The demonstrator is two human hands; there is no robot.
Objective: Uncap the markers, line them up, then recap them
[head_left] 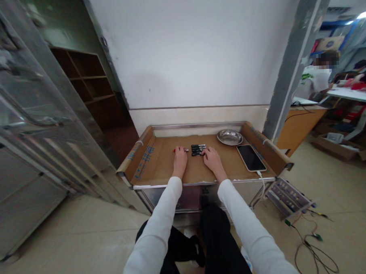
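Black markers (197, 149) are lying left-to-right, just left of the right hand's (212, 158) touching fingertips; the left hand (180, 156) is covering a red marker (186, 150), either grip unclear

Red marker (186, 150) partly beneath left hand (180, 156)

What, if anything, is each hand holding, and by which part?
The left hand covers the middle of the red marker; the right hand is at the right end of the black markers. Whether either grips cannot be told.
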